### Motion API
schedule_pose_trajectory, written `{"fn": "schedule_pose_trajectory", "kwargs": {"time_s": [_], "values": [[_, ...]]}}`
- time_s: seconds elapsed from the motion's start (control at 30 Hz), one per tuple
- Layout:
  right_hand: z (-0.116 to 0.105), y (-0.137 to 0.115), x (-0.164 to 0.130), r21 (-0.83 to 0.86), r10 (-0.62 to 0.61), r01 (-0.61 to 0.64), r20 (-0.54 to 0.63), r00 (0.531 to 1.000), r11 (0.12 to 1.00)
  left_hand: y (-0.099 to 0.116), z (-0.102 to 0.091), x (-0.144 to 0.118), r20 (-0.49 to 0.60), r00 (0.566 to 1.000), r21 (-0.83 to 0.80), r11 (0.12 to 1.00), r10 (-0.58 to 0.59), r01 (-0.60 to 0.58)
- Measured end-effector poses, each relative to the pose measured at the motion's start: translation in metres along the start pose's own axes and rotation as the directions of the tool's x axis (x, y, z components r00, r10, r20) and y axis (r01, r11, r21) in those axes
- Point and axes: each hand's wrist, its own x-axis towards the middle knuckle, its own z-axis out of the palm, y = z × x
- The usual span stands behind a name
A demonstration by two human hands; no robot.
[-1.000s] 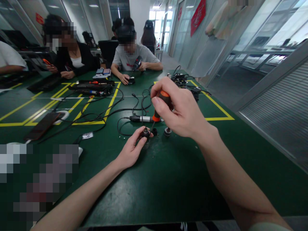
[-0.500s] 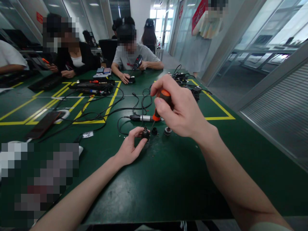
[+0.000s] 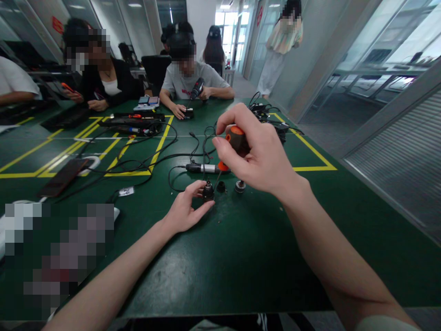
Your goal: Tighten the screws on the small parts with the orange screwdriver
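Green desk (image 3: 241, 257) with yellow tape lines is taking up most of the view, and it's sitting in a glass-walled office. Over on the far left a dark phone (image 3: 64, 177) is lying flat, with black cables (image 3: 144, 161) looping across past it. Further back, a person in black and a person in a grey shirt are sitting at the far edge, the second one holding a power driver (image 3: 197, 88).

Moving to the middle, the left hand (image 3: 188, 209) is resting on the desk with its fingers (image 3: 201, 185) pinching a small black round connector (image 3: 208, 191), keeping it upright on the surface. Just right of it, two more little round parts (image 3: 230, 186) are sitting loose on the desk, close together.

Above those, the right hand (image 3: 260, 156) is wrapping its fingers tight around an orange-and-black screwdriver (image 3: 231, 147), the shaft angling down toward the connector. Whether the tip is actually touching is hard to tell. A pen-like tool (image 3: 203, 168) is lying just behind.
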Motion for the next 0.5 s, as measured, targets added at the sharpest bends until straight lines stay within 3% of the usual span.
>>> {"fn": "schedule_pose_trajectory", "kwargs": {"time_s": [0.27,0.5], "values": [[-0.0021,-0.0005,0.0001,-0.017,-0.004,0.004,0.005,1.0,1.0,0.0027,0.0007,0.0,0.082,0.988,-0.015,0.991,-0.131,0.133],[-0.0013,-0.0023,-0.0001,0.014,0.015,-0.015,0.003,1.0,1.0,0.0059,0.0029,0.0013,0.084,0.988,-0.102,0.985,-0.133,0.142]]}}
